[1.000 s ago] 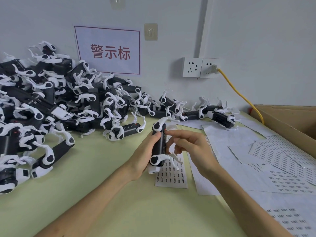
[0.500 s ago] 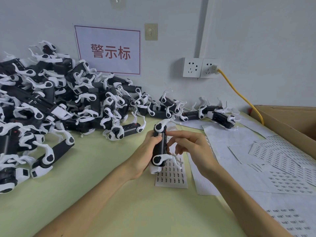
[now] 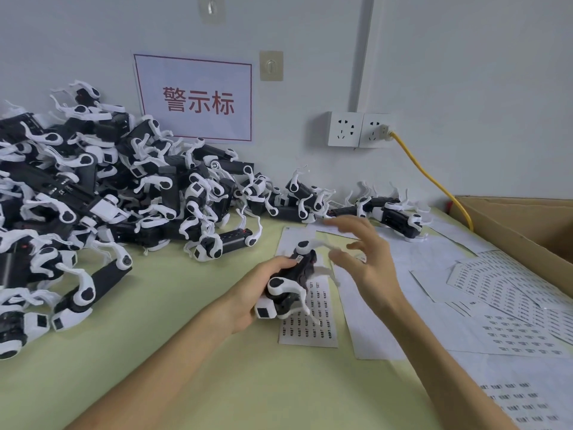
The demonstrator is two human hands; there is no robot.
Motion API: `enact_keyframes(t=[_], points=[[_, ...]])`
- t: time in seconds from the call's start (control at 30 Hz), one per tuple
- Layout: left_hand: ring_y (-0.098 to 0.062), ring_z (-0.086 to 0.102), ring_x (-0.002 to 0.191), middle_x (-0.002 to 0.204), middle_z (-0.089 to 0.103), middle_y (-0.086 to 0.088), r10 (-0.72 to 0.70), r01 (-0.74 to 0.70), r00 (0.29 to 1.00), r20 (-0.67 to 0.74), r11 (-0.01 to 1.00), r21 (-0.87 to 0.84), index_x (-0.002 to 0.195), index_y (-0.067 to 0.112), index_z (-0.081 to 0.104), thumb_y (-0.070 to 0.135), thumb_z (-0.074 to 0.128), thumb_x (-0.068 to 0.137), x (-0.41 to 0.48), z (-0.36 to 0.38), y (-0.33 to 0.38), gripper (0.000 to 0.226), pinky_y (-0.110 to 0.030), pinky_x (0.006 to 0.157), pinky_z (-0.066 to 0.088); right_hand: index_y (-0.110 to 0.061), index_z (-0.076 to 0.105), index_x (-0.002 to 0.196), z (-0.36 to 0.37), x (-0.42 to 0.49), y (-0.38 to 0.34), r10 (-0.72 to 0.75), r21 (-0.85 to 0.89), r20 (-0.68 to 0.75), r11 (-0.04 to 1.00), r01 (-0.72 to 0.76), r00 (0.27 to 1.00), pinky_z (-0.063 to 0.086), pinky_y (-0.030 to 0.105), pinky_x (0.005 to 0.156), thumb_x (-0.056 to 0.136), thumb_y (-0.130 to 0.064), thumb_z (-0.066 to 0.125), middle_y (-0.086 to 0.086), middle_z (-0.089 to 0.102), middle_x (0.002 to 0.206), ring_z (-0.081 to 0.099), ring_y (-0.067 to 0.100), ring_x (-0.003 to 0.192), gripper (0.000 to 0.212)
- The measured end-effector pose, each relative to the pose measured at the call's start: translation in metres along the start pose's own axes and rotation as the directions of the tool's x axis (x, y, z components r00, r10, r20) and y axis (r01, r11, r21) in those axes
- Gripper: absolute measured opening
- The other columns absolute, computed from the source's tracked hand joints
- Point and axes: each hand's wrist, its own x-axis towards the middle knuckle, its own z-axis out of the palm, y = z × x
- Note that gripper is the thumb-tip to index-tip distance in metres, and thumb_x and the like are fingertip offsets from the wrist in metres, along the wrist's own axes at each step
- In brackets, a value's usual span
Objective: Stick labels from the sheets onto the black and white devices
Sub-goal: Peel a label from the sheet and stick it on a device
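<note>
Left hand [image 3: 257, 294] grips the device [image 3: 298, 271], long axis pointing away from me; my right hand [image 3: 369, 265] hovers just beside it, fingers spread and empty, nearer the label sheet [image 3: 310, 333].

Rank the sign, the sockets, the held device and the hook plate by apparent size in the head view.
1. sign
2. held device and sockets: look alike, and the device is nearer, so unranked
3. hook plate
</note>
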Motion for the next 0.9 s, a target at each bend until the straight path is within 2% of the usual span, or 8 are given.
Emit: enact_keyframes(t=[0.1,0.2,0.37,0.5,0.6,0.77,0.83,0.9], points=[[-0.022,0.068,0.069,0.075,0.07,-0.006,-0.038,0.038,0.999,0.006,0.999,0.019,0.082,0.015,0.076,0.045,0.056,0.097,-0.003,0.001,0.003,0.039,-0.023,0.057,0.052,-0.035,0.067,0.127,-0.007,0.003,0.004,0.118,-0.072,0.233,0.992,-0.104,0.965,0.039,0.02,0.103,0.08,-0.03,0.07,-0.018,0.058,0.137,0.051,-0.001,0.129,0.048],[-0.025,0.066,0.085,0.097,0.071,-0.008,0.029,-0.031,0.999,-0.029,0.998,-0.051,0.101,0.014,0.074,0.051,0.046,0.1,0.0,-0.005,0.005,0.046,-0.035,0.076,0.051,-0.019,0.073,0.116,-0.003,0.002,0.009,0.213,0.051,0.438,0.964,-0.261,0.874,0.056,0.025,0.084,0.095,-0.019,0.071,-0.003,0.073,0.112,0.069,0.012,0.103,0.021],[-0.033,0.07,0.064,0.095,0.07,-0.017,0.121,-0.149,0.989,-0.09,0.87,-0.47,0.109,0.007,0.066,0.048,0.042,0.104,0.0,-0.014,0.012,0.048,-0.03,0.046,0.054,-0.008,0.069,0.115,-0.002,0.008,0.016,0.343,0.248,0.294,0.874,-0.418,0.892,0.052,0.029,0.05,0.104,-0.024,0.058,0.012,0.074,0.091,0.068,0.023,0.071,0.023],[-0.02,0.069,0.062,0.1,0.069,-0.007,0.225,-0.307,0.911,-0.347,0.93,-0.201,0.111,0.013,0.065,0.04,0.041,0.107,0.003,-0.015,0.014,0.037,-0.026,0.046,0.05,-0.002,0.071,0.103,-0.012,0.016,0.022,0.621,0.558,0.21,0.558,-0.614,0.756,0.058,0.028,0.056,0.107,-0.02,0.05,0.014,0.071,0.081,0.066,0.024,0.058,0.028],[-0.014,0.066,0.057,0.104,0.068,-0.007,0.313,-0.374,0.852,-0.42,0.925,-0.069,0.106,0.017,0.065,0.03,0.043,0.107,0.004,-0.013,0.012,0.026,-0.024,0.046,0.049,0.001,0.065,0.093,-0.024,0.024,0.024,0.711,0.816,0.094,0.346,-0.463,0.697,0.061,0.028,0.057,0.106,-0.01,0.051,0.02,0.071,0.093,0.072,0.026,0.063,0.022],[-0.017,0.066,0.064,0.102,0.067,-0.006,0.297,-0.329,0.87,-0.392,0.944,-0.014,0.102,0.017,0.066,0.026,0.045,0.106,0.008,-0.012,0.007,0.023,-0.03,0.057,0.049,-0.016,0.048,0.139,-0.105,0.036,0.026,0.511,0.918,-0.373,0.326,0.227,0.775,0.06,0.04,0.085,0.11,-0.034,0.038,0.01,0.063,0.137,0.073,0.028,0.103,0.036],[-0.018,0.067,0.08,0.111,0.066,-0.007,0.329,-0.31,0.861,-0.387,0.944,0.111,0.104,0.019,0.065,0.027,0.047,0.106,0.013,-0.012,0.004,0.02,-0.034,0.069,0.049,-0.021,0.039,0.151,-0.122,0.032,0.031,0.58,0.891,-0.416,0.415,0.186,0.7,0.056,0.039,0.083,0.109,-0.036,0.034,0.005,0.055,0.143,0.071,0.028,0.103,0.044],[-0.017,0.062,0.101,0.125,0.062,-0.004,0.435,-0.284,0.822,-0.369,0.873,0.397,0.113,0.021,0.063,0.025,0.053,0.105,0.018,-0.015,-0.001,0.014,-0.035,0.085,0.046,-0.017,0.049,0.14,-0.114,0.027,0.039,0.72,0.868,-0.37,0.493,-0.058,0.587,0.055,0.033,0.08,0.105,-0.027,0.042,0.006,0.064,0.135,0.075,0.029,0.097,0.037]])
